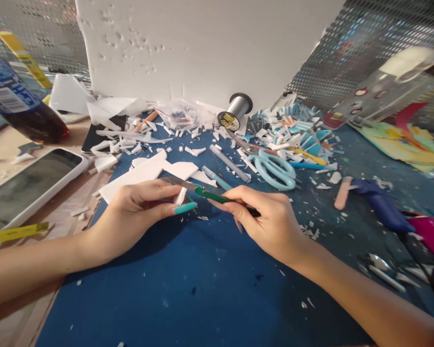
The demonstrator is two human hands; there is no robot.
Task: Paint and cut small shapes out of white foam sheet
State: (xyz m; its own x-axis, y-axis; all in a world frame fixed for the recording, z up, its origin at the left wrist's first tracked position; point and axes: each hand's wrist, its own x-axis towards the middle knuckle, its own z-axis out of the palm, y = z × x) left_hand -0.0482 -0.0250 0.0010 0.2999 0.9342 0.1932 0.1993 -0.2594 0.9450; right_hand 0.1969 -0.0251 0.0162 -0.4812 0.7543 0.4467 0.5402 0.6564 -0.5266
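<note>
My left hand (130,214) pinches a small white foam piece (181,196) between thumb and fingers, its long turquoise thumbnail pointing right. In my right hand (269,219) is a craft knife (211,194) with a green handle. The thin blade reaches left, above the foam piece and close to my left fingertips; whether it touches the foam I cannot tell. Just behind my left hand lies a flat white foam sheet (133,176). Light blue scissors (275,169) rest beyond my right hand, beside a grey stick (229,164).
Foam scraps (292,127) are heaped at the back, around a wire spool (235,112), before a white foam board (210,48). To the left are a phone (32,185) and a cola bottle (20,96). On the right lies a blue glue gun (383,202). A blue mat (173,294) covers the table.
</note>
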